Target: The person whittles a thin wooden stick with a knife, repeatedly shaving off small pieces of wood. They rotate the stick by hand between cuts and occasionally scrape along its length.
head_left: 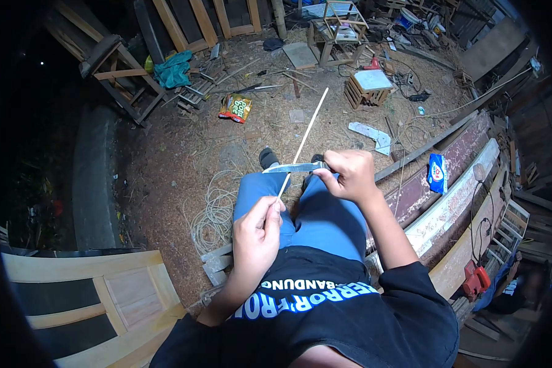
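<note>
Head view, centre of frame: records left hand (256, 236) closed, pinching the lower end of a thin pale strip (313, 116) between thumb and fingers. Also records right hand (354, 175) clenched round the handle of a knife (288, 167), with blade laid crosswise at the strip, a little above the pinched end. Appears to touch; exact bite of the edge not discernible.

Position of strip: slanting from mid-frame, between the knees, up to upper centre, free at the far end.

Progress, by judgement: work in hand rather than concluded, given tool and strip both in grip. Already slender and fairly straight along the visible length. Not severed at the blade; runs on to either side of it. Smoothness and fine finish too small to tell. Amount left to remove, if any: not determinable from this view.

Surroundings, as noted: coil of pale strands (214, 211) on the littered ground (159, 184), left of the knees; yellow-and-red packet (234, 109), upper left; slatted crate (357, 95) with pale top, upper right; blue-and-white packet (437, 173) by the long boards (435, 222), right of frame; framed wooden panel (73, 267), lower left
</note>
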Demonstrator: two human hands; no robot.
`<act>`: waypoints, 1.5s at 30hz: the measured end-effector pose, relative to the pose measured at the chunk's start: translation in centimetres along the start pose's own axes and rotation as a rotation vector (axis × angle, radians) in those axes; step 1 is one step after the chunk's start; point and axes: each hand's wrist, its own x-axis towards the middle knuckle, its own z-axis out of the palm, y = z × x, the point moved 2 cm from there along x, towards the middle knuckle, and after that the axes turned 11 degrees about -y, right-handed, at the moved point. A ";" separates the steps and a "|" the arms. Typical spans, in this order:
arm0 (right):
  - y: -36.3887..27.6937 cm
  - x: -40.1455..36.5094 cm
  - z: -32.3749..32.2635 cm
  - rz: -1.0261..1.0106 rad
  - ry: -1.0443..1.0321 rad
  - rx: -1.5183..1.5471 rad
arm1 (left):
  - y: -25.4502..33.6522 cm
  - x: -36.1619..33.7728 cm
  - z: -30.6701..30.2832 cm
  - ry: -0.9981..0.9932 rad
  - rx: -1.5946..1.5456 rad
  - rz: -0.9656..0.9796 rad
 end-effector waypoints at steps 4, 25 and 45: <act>0.3 0.6 0.3 -0.033 0.035 -0.053 | -0.6 0.5 -0.1 -0.018 -0.022 -0.023; 2.9 0.5 3.1 0.085 -0.076 -0.041 | -2.9 -0.1 -0.7 -0.053 -0.028 -0.134; -3.7 -1.6 3.7 0.034 -0.159 0.174 | -2.8 1.3 0.3 -0.080 -0.089 -0.136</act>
